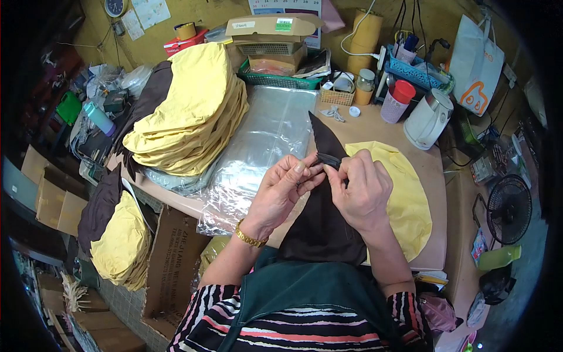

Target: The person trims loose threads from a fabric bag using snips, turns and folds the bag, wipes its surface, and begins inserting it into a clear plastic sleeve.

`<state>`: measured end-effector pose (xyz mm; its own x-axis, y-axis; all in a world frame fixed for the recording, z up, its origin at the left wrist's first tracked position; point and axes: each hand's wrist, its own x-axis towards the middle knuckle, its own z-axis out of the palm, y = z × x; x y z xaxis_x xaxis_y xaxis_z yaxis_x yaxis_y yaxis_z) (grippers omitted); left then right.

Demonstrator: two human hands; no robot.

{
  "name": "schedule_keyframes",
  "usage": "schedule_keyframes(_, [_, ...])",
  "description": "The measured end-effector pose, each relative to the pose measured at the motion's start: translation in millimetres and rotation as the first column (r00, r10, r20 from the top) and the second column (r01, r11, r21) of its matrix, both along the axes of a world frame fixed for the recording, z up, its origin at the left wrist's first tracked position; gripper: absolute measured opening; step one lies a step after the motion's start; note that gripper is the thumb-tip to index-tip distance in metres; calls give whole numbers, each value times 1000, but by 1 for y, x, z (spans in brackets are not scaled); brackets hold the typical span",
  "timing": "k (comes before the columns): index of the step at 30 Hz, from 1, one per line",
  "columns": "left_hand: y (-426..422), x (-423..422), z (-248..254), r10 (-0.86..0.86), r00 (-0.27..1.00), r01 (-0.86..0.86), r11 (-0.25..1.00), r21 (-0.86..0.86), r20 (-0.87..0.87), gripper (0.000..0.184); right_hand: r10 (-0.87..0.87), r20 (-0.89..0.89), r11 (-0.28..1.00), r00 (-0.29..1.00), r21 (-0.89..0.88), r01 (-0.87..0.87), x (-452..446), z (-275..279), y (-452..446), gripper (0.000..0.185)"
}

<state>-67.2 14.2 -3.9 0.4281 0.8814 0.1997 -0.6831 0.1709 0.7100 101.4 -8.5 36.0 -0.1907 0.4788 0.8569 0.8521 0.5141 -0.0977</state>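
Both bare hands, left point(285, 185) and right point(363, 186), pinch the dark brown fabric piece point(322, 217) above the tan worktop point(437, 176), beside pale yellow fabric point(410, 205).

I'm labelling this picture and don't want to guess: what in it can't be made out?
All in the head view:
- Whether the small dark piece joins the dark cloth: fingers of the left hand and right hand cover it.
- The yellow cloth's left part: hidden by dark cloth.
- The clock's time: too small, top edge cuts it.
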Motion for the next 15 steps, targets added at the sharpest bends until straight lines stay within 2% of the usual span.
schedule_keyframes(4, [0, -1, 0, -17, 999, 18, 1000, -25, 30, 20, 29, -29, 1000, 999, 12, -29, 3, -2, 1, 29])
schedule_keyframes(6, [2, -3, 0, -29, 998, 30, 999, -21, 51, 20, 115, -183, 987, 976, -91, -134, 2, 3, -2, 31])
schedule_keyframes(15, [1, -1, 3, -6, 999, 8, 1000, -24, 48, 20, 137, -91, 981, 986, -123, -148, 1, -5, -2, 31])
